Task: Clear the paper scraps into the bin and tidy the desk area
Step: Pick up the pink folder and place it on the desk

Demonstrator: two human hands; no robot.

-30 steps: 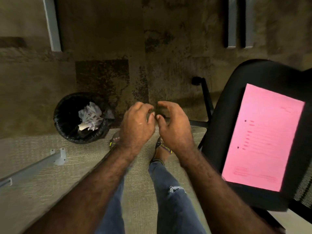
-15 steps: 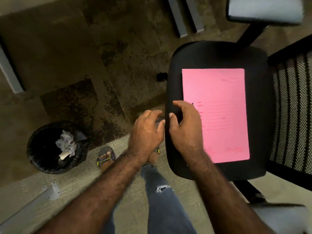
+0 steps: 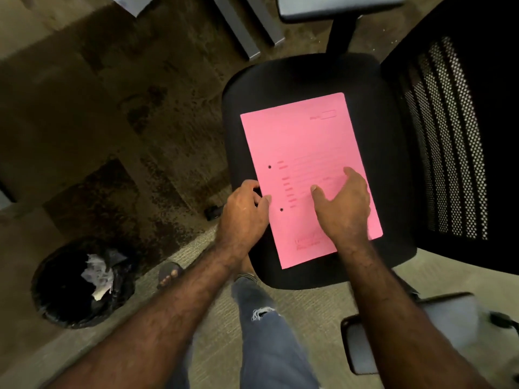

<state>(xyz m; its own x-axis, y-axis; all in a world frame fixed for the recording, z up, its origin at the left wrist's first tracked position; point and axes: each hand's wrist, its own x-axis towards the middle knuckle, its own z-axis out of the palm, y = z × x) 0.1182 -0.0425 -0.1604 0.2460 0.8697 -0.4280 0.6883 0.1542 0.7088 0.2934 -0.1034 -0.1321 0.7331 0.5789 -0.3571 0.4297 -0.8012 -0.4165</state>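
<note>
Lying flat on the black chair seat [image 3: 376, 130], a pink sheet [image 3: 303, 153] (printed, with two punched holes along its left edge) is met by both hands. The left hand [image 3: 244, 214] is curled at the sheet's left edge, thumb on top; whether the edge is gripped cannot be told. The right hand [image 3: 345, 206] is spread open over the sheet's lower half, nothing held. Crumpled paper scraps [image 3: 97, 273] are seen inside the black bin [image 3: 47, 301] on the floor, well apart to the left.
</note>
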